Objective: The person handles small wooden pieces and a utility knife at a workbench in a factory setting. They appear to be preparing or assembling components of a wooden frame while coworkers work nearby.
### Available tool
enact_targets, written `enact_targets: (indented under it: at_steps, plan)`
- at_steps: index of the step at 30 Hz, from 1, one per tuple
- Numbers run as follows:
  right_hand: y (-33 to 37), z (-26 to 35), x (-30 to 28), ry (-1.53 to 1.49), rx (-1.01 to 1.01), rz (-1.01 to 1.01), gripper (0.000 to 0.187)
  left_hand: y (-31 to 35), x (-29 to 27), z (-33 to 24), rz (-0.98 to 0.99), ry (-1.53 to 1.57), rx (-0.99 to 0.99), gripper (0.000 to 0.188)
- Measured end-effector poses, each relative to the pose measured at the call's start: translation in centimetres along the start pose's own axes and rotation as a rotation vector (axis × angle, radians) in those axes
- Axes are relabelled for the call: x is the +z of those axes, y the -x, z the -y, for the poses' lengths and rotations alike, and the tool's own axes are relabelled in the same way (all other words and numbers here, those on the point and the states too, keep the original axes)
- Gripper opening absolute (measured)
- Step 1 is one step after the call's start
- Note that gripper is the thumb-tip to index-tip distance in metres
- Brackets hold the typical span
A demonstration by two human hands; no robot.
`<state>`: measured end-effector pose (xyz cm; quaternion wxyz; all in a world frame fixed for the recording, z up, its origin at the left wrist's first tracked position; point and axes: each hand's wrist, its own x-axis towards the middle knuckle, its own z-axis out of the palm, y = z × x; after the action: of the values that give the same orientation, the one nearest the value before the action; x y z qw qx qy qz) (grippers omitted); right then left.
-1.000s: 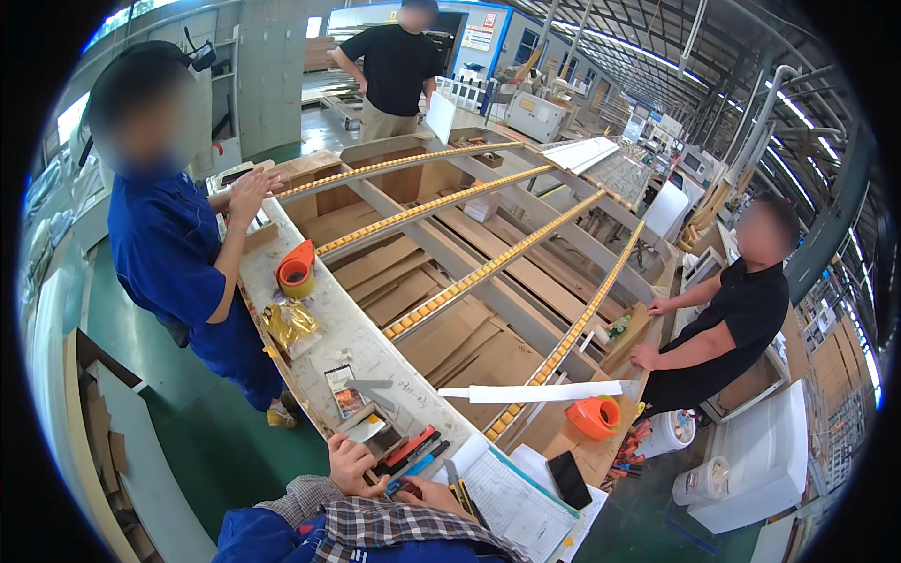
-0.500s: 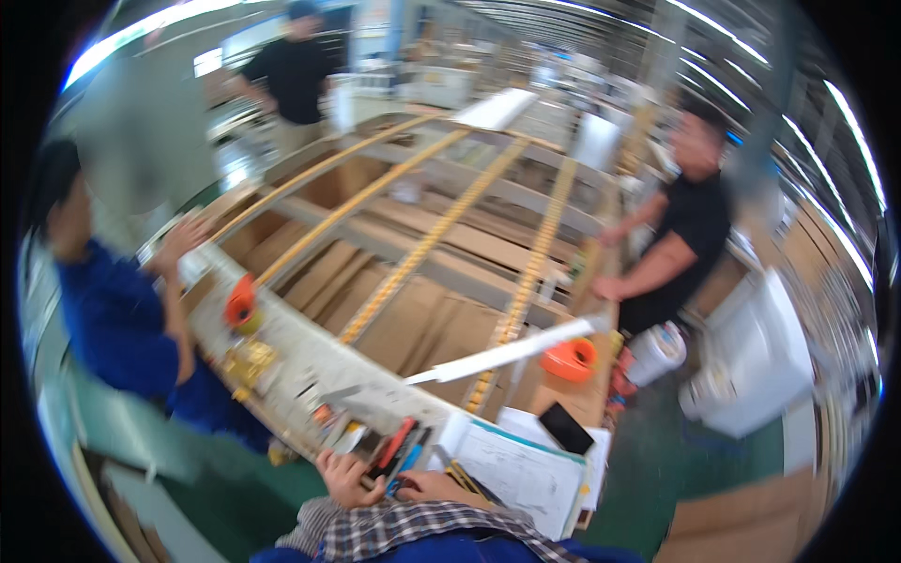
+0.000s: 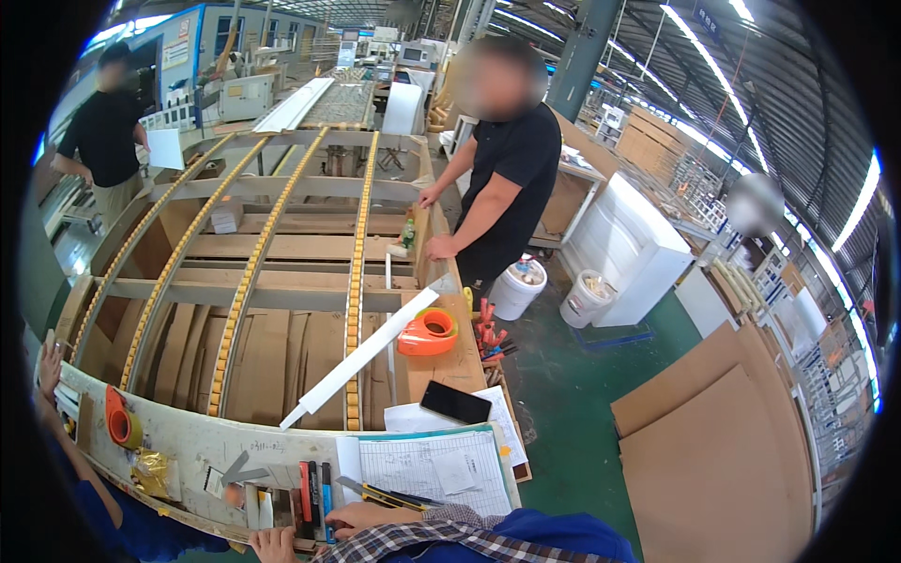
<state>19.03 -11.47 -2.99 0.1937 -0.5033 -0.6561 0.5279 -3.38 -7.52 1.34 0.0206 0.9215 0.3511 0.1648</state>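
My left hand (image 3: 272, 542) sits at the near edge of a long white board (image 3: 188, 436), its fingers curled beside a row of red, black and blue markers (image 3: 312, 483). My right hand (image 3: 366, 516), in a plaid sleeve, rests on a clipboard with a printed form (image 3: 422, 462). A yellow-and-black utility knife (image 3: 387, 494) lies just above it. Whether either hand grips anything is hidden at the picture's lower rim.
A wooden frame with three yellow roller rails (image 3: 355, 281) fills the bench. On it lie a white strip (image 3: 361, 357), an orange tape dispenser (image 3: 427, 330) and a black phone (image 3: 454, 402). A co-worker in black (image 3: 507, 178) leans on its right side. White buckets (image 3: 518, 286) and cardboard sheets (image 3: 713, 450) stand on the green floor.
The view has swung right: the co-worker in black now stands at the centre and the person in blue has slid to the left rim. My hands stay by the markers.
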Motion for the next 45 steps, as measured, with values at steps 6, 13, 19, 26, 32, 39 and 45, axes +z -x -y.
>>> enact_targets:
  at_steps: [6, 13, 19, 26, 32, 39, 45]
  plan:
    - [-0.1, 0.3, -0.6, -0.099, 0.057, 0.007, 0.034, -1.2, -1.5, 2.1, 0.279, 0.09, 0.09, 0.03]
    - [-0.5, -0.6, -0.3, -0.201, 0.038, -0.095, 0.029, -2.1, -0.9, 4.4, 0.347, 0.113, 0.194, 0.023]
    - [-0.3, 0.1, -0.8, -0.205, 0.04, -0.134, 0.028, -2.7, 0.2, 5.0, 0.399, 0.128, 0.246, 0.025]
    - [-0.6, -0.2, -0.7, -0.202, 0.05, -0.13, 0.028, -2.1, 1.9, 5.9, 0.239, 0.158, 0.333, 0.026]
    - [-0.4, -0.1, -0.7, -0.175, 0.029, -0.154, 0.027, -1.2, 2.5, 6.6, 0.006, 0.154, 0.442, 0.027]
    - [-0.4, 0.2, -0.7, -0.185, 0.01, -0.163, 0.026, -0.1, 3.4, 7.0, 0.011, 0.058, 0.467, 0.024]
    - [-0.5, -0.4, -0.4, -0.183, 0.004, -0.161, 0.026, -0.5, 3.1, 6.1, -0.047, 0.039, 0.441, 0.023]
